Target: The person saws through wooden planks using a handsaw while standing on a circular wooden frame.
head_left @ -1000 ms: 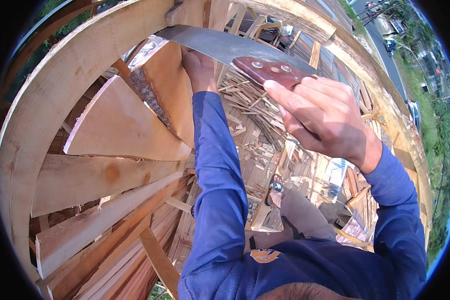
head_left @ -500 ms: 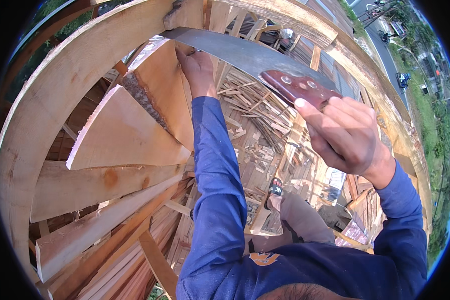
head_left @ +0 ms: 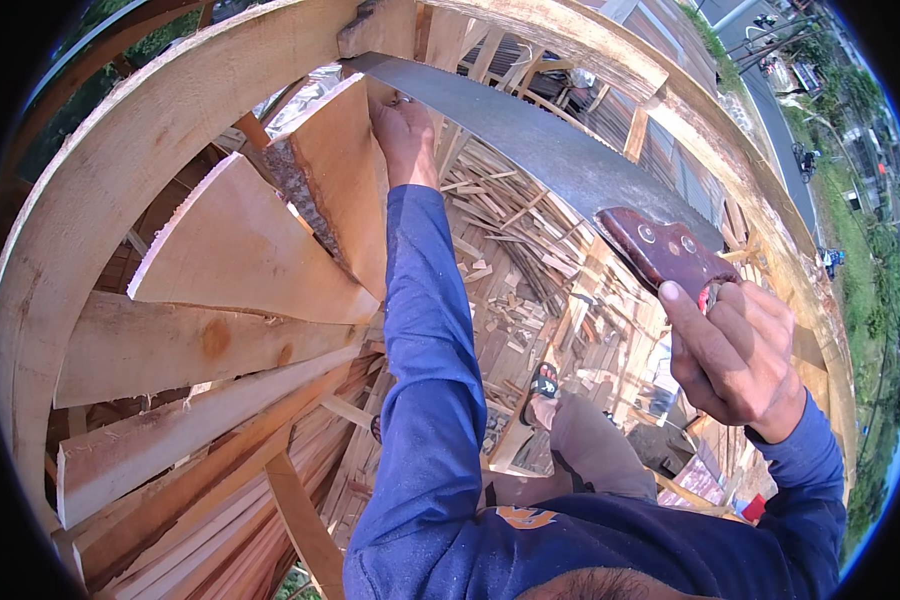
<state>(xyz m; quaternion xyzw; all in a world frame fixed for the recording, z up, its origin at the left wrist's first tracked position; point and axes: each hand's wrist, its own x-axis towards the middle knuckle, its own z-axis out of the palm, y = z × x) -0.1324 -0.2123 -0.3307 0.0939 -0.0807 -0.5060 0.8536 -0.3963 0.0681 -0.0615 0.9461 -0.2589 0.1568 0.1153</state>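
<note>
My right hand point(head_left: 738, 352) is wrapped round the dark red-brown handle of a handsaw point(head_left: 530, 140). From the handle the grey blade slants up and left, its tip close to the beam at the top. My left arm reaches forward, and my left hand point(head_left: 406, 138) is closed on the edge of an upright wooden board point(head_left: 338, 175), just below the blade's tip. Some fingers of that hand are hidden. A second board point(head_left: 245, 240) with a pale, rough-cut curved end stands left of the first, the two meeting near their lower ends.
A curved wooden beam point(head_left: 80, 190) arches round the left and top. More planks point(head_left: 220, 440) fan out at lower left. Below lie scattered offcuts point(head_left: 510, 200) on a plank floor, with my sandalled foot point(head_left: 543, 385) there. A road point(head_left: 770, 120) and grass run along the far right.
My right hand has drawn the saw back, down and to the right, showing more of the blade. My left hand keeps its hold on the board.
</note>
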